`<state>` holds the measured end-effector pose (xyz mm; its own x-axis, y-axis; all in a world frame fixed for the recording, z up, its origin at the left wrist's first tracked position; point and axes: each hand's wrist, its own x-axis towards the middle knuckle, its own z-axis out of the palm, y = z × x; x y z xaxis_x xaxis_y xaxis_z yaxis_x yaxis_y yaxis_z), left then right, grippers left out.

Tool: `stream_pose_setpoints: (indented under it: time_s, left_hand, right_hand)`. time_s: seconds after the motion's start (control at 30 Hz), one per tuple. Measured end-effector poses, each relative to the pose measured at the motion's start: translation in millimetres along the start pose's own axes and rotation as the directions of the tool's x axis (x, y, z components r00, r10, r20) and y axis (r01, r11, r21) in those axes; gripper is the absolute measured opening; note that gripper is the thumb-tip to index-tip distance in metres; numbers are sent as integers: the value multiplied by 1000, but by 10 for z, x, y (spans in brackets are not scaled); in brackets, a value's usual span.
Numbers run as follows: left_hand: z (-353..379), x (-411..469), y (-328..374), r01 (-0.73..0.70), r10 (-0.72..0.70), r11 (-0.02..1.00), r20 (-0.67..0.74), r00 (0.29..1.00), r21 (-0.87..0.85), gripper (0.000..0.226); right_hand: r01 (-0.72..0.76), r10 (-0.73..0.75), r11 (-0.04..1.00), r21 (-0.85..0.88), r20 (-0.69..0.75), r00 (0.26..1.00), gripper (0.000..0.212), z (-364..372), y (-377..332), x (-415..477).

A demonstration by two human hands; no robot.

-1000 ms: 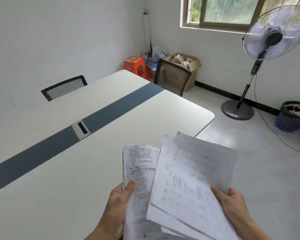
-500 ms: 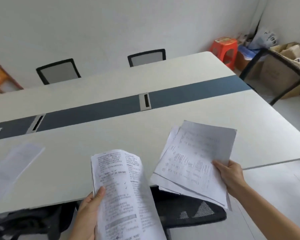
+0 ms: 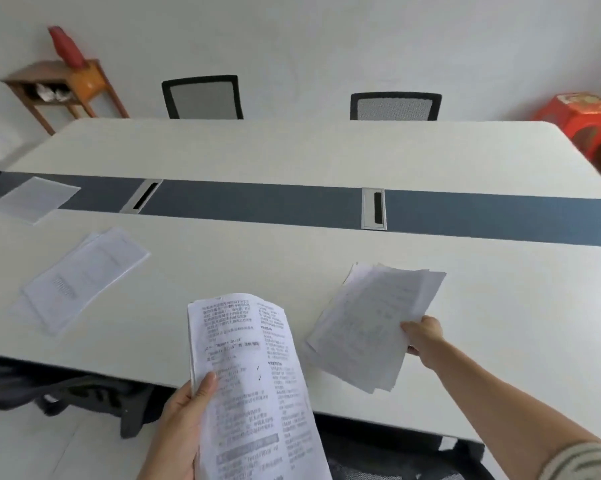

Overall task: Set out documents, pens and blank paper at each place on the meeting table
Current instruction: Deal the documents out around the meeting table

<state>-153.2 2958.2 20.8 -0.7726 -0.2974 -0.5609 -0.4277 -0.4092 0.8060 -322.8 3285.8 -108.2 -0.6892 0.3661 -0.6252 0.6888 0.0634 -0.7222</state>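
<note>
My left hand (image 3: 183, 420) grips a stack of printed documents (image 3: 250, 382) upright near the table's front edge, thumb across the left margin. My right hand (image 3: 423, 337) pinches a second sheaf of printed sheets (image 3: 371, 323) by its right edge, held low over the white meeting table (image 3: 292, 150), right of centre. Whether the sheaf touches the tabletop I cannot tell. A set of papers (image 3: 80, 278) lies on the table at the left place. Another sheet (image 3: 35, 199) lies farther left, across the dark centre strip (image 3: 257, 202).
Two black mesh chairs (image 3: 202, 97) (image 3: 396, 105) stand at the table's far side. Two cable ports (image 3: 374, 208) (image 3: 141, 199) sit in the strip. A wooden side table (image 3: 60, 84) stands back left, a red stool (image 3: 583, 116) back right. Dark chairs (image 3: 84, 393) are tucked under the near edge.
My view has swung left along the table. My right hand has carried its sheaf forward and down over the tabletop, apart from the stack in my left hand.
</note>
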Motion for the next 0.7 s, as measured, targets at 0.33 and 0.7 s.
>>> stream_pose_setpoints:
  time_s: [0.33,0.7]
  left_hand:
    - [328,222,98,107,-116,988,78,990,108,36]
    - [1713,-120,-102,96,-201,966,465,862,239,31]
  right_hand:
    - [-4,-8,965,-262,-44,999,56,-33,273,-47]
    - [-5,-55,986,167,353,934,43,-1192,481,-1027]
